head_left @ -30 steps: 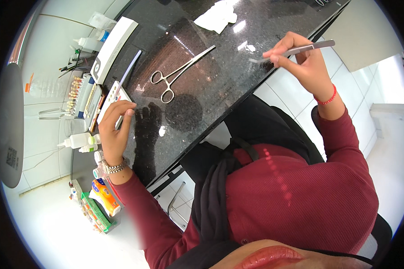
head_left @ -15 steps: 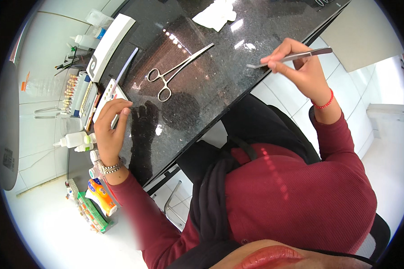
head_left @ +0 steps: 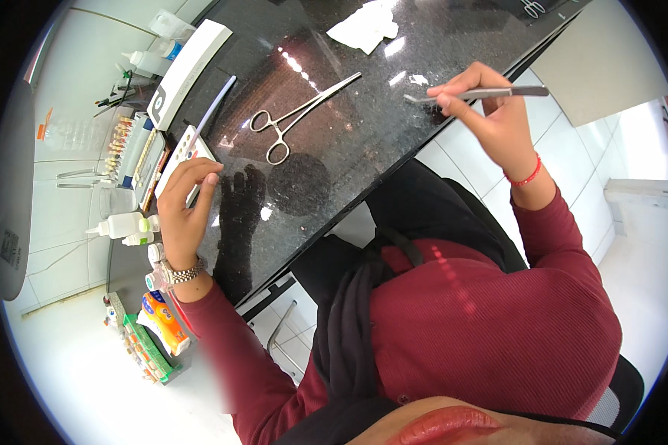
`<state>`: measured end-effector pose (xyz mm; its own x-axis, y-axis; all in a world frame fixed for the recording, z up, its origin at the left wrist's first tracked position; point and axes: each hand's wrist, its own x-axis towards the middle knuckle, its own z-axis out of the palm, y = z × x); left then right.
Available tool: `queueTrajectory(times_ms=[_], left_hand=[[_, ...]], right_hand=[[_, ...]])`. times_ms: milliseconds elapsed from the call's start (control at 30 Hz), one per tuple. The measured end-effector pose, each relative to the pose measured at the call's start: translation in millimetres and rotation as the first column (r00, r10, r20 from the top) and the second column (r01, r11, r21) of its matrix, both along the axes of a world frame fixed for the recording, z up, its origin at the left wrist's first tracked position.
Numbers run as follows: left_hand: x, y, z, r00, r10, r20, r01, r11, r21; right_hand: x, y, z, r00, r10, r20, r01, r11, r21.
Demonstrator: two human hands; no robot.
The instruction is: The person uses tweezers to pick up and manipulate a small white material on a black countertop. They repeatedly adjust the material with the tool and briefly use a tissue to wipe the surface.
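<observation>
My right hand (head_left: 497,122) is closed on slim metal tweezers (head_left: 528,91), held almost level over the table's front edge. Their bent tip points left above the dark tabletop; what it might grip is too small to tell. On the left, my left hand (head_left: 187,204) hovers with fingers bent and thumb a little apart, nothing visible in it. It partly covers a white palette (head_left: 188,144) with small wells. A pair of scissor-handled forceps (head_left: 280,133) lies shut on the table between my hands. Behind the palette rests a pale blue stick (head_left: 217,100).
The glossy black table (head_left: 334,167) carries a crumpled white tissue (head_left: 365,28) at the far side. A long white box (head_left: 189,74), squeeze bottles (head_left: 119,225) and a tooth shade guide (head_left: 119,144) line the left. Small scissors (head_left: 531,7) lie at the far right.
The tweezers in my right hand have tilted, from rising toward the right to nearly level. My left hand has hardly moved. The view has shifted slightly.
</observation>
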<state>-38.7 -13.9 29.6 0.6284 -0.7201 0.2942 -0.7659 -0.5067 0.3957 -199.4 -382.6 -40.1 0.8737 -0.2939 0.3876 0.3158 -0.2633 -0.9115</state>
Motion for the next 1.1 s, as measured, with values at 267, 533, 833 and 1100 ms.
queueTrajectory(times_ms=[267, 533, 833, 1100], left_hand=[[-2, 0, -1, 0.999, 0.03, -0.045, -0.031, 0.999, -0.01], [-2, -1, 0, 0.999, 0.023, -0.039, -0.024, 1.0, -0.014], [-1, -1, -1, 1.0, -0.014, -0.002, 0.014, 1.0, -0.003], [0, 0, -1, 1.0, -0.008, -0.014, 0.008, 1.0, 0.005]], right_hand=[[6, 3, -8, 0.991, -0.131, 0.015, 0.131, 0.991, 0.005], [8, 5, -5, 0.99, -0.142, 0.017, 0.142, 0.99, -0.001], [-11, -1, -7, 0.999, 0.022, -0.03, -0.021, 0.999, 0.031], [-17, 2, -3, 0.992, 0.121, -0.023, -0.12, 0.992, 0.032]])
